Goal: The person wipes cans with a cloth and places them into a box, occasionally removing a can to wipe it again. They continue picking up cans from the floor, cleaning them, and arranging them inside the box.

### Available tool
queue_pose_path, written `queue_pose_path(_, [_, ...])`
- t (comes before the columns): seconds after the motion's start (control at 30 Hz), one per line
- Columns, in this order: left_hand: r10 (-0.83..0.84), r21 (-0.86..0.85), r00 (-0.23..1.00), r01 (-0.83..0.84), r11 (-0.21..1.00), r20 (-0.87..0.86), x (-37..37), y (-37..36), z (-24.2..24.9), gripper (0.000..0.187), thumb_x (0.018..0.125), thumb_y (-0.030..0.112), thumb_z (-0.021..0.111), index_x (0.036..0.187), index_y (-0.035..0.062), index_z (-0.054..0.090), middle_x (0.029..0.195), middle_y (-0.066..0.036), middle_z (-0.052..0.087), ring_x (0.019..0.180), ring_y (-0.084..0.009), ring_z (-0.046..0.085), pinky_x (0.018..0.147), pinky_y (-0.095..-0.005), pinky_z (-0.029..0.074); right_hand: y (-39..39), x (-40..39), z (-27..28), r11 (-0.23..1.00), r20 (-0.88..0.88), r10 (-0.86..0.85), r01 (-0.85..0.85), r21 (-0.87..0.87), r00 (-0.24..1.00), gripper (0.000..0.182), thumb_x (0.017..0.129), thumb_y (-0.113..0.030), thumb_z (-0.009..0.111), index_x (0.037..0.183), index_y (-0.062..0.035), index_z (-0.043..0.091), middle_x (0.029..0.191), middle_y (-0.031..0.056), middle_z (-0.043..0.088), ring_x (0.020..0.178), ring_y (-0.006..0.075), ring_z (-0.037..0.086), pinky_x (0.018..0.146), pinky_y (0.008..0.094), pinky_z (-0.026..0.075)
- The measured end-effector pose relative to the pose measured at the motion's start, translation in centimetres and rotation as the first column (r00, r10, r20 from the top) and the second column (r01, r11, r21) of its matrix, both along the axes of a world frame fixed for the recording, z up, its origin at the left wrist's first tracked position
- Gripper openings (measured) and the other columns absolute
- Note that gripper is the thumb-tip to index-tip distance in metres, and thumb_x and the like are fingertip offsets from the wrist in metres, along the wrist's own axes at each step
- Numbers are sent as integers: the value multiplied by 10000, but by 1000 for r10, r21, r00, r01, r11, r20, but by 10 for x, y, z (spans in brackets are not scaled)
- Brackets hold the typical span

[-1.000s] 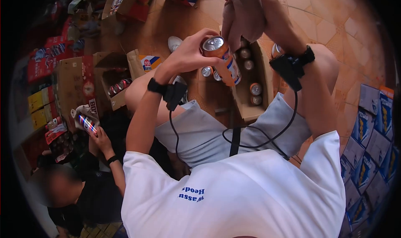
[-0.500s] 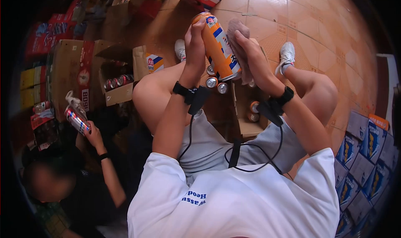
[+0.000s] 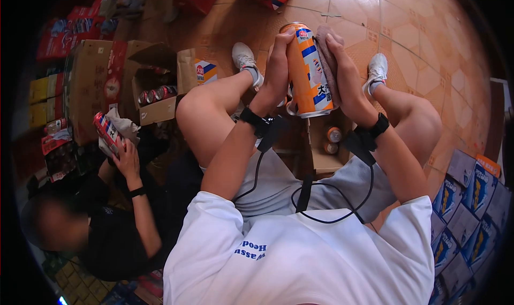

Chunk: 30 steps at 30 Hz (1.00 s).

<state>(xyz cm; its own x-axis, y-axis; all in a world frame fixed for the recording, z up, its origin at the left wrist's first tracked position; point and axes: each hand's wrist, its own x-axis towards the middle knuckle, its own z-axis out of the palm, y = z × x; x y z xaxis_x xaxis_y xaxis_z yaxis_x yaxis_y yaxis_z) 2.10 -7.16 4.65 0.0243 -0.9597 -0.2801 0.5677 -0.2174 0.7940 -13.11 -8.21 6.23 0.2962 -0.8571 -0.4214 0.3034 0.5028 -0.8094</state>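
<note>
An orange can (image 3: 306, 72) with blue, white and red print stands nearly upright in front of me, between my two hands. My left hand (image 3: 276, 72) is wrapped round its left side, the thumb near the top rim. On the other side my right hand (image 3: 347, 74) holds a grayish-pink cloth (image 3: 327, 56) against the can. Below, between my legs, an open carton (image 3: 327, 163) has orange-topped cans (image 3: 333, 135) in it. The tops of other cans are partly hidden behind the held can.
At the left a co-worker (image 3: 115, 219) holds a red can (image 3: 107, 131) and a pale cloth (image 3: 124, 127). An open box (image 3: 157, 114) of cans and a large carton (image 3: 91, 85) lie beyond. Blue packages (image 3: 447, 192) are stacked at the right. My knees flank the carton.
The can and both my hands have shifted slightly right, and the can is more upright. The co-worker's can has turned, now showing a red side. The whole view has shifted a little.
</note>
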Motion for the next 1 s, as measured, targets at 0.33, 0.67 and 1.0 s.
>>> queue_pose_path(0.33, [-13, -12, 986, 15, 1000, 164, -11, -16, 18, 502, 967, 493, 510, 1237, 78, 590, 1037, -89, 676, 936, -193, 687, 861, -323, 562, -17, -5, 4, 998, -75, -39, 35, -55, 996, 587, 1021, -488, 529, 1187, 61, 655, 1080, 131, 700, 965, 138, 654, 839, 263, 506])
queue_pose_path(0.67, [257, -129, 944, -234, 964, 206, 1, -36, 26, 432, 938, 380, 598, 1125, -6, 647, 975, -88, 678, 818, -178, 687, 747, -294, 553, -15, 0, 0, 881, -222, -71, -44, -472, 972, 542, 998, -463, 592, 1217, 31, 646, 1006, 192, 728, 952, 269, 703, 867, 366, 532])
queue_pose_path(1.0, [19, -140, 998, -11, 990, 54, -1, -31, 41, 406, 981, 436, 504, 1159, 87, 609, 1024, -74, 670, 935, -197, 678, 847, -316, 546, -8, -4, 48, 780, -345, -118, -128, -612, 931, 511, 958, -436, 629, 1160, 33, 643, 976, 248, 728, 930, 370, 733, 834, 418, 555])
